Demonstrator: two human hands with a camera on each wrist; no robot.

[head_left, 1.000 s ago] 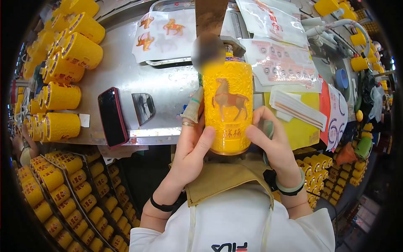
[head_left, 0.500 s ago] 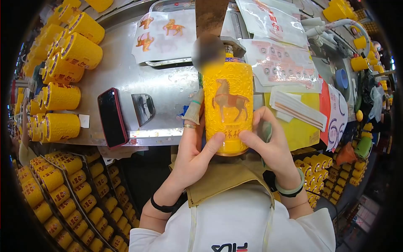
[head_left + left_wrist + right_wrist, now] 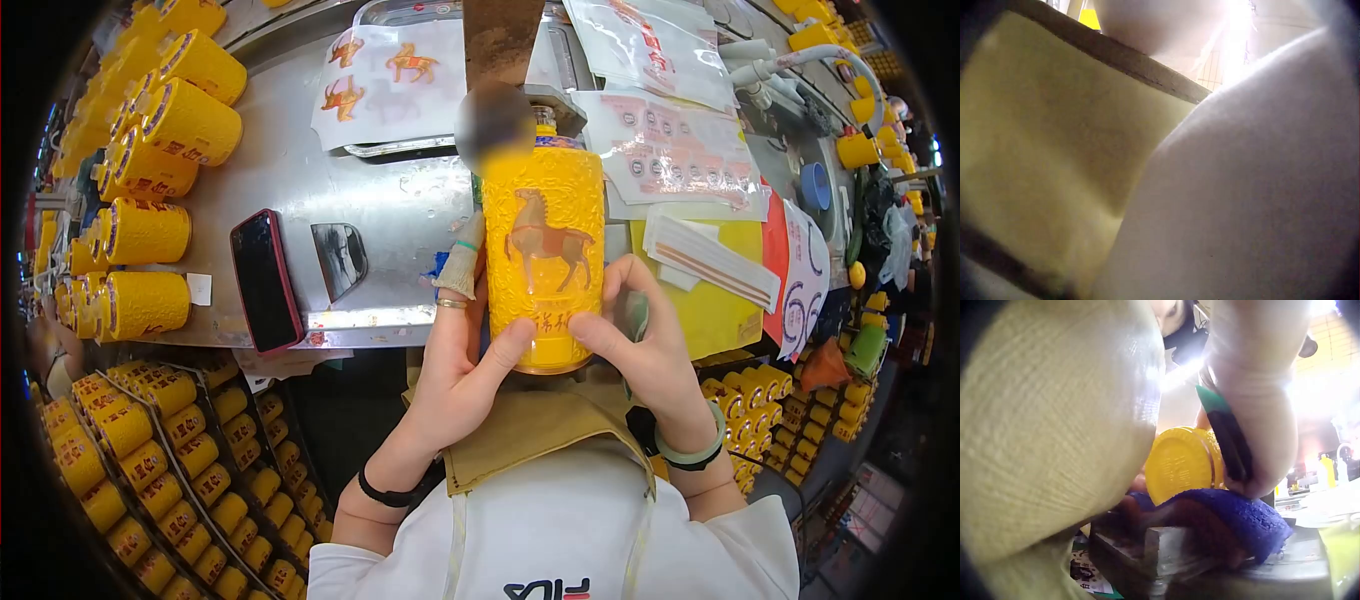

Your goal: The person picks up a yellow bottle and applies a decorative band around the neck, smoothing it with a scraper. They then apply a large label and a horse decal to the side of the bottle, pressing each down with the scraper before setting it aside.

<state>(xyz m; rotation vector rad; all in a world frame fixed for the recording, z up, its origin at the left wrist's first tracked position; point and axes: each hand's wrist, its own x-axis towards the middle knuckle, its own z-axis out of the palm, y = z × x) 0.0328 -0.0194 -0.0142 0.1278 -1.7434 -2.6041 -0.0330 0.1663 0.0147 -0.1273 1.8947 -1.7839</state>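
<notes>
A yellow embossed bottle (image 3: 575, 180) lies with its clear-topped neck away from the person, a brown horse decal (image 3: 548, 240) on its upper face. My left hand (image 3: 450, 365) grips its lower left side, thumb on the small lettering below the horse. Cloth wraps one left finger (image 3: 460, 268). From the other side my right hand (image 3: 650, 345) holds the bottle, thumb also at the lettering. A flat green-and-black piece (image 3: 1227, 434) is tucked in the right hand. In the right wrist view the bottle's round base (image 3: 1179, 464) sits over a blue cloth (image 3: 1241, 515).
Yellow bottles (image 3: 150, 232) stand at the left, near a phone (image 3: 267, 280) and a shiny dark piece (image 3: 340, 262). Decal sheets (image 3: 385, 85) lie behind, printed sheets (image 3: 665, 150) at right. A brown post (image 3: 503, 45) rises behind the bottle. Cloth fills most of the left wrist view.
Both thumbs have slid inward along the bottle's lower end, closer together over the lettering. The bottle's base has come slightly nearer the person. Little differs over the last half second.
</notes>
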